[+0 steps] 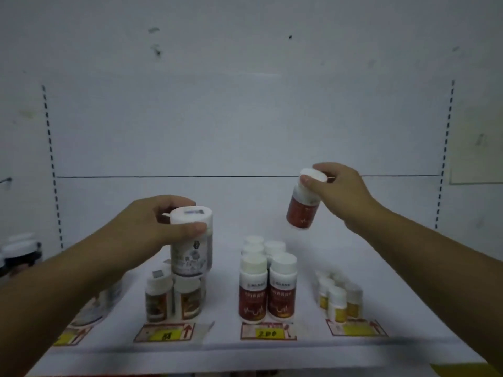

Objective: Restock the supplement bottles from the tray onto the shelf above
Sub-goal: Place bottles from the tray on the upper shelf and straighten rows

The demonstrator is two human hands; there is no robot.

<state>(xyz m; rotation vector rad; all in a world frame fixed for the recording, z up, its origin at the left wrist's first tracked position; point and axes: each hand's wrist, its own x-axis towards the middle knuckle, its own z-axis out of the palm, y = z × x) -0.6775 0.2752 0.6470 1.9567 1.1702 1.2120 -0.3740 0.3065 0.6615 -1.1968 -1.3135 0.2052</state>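
Both hands over white shelf (381, 268), one bottle in each.
Left hand (147, 227) grip clamped on grey-label bottle (192, 248) atop the brown-label pair (174, 297); right hand (343, 191) grip clamped on red-label bottle (303, 210), tilted, in air above the red-label row (268, 284).

A white-capped plastic bottle with a dark red label (303, 210) hung at centre right; a white-capped grey-labelled plastic jar (191, 242) showed centre left above a white shelf (353, 254) with yellow price tags (268, 333).
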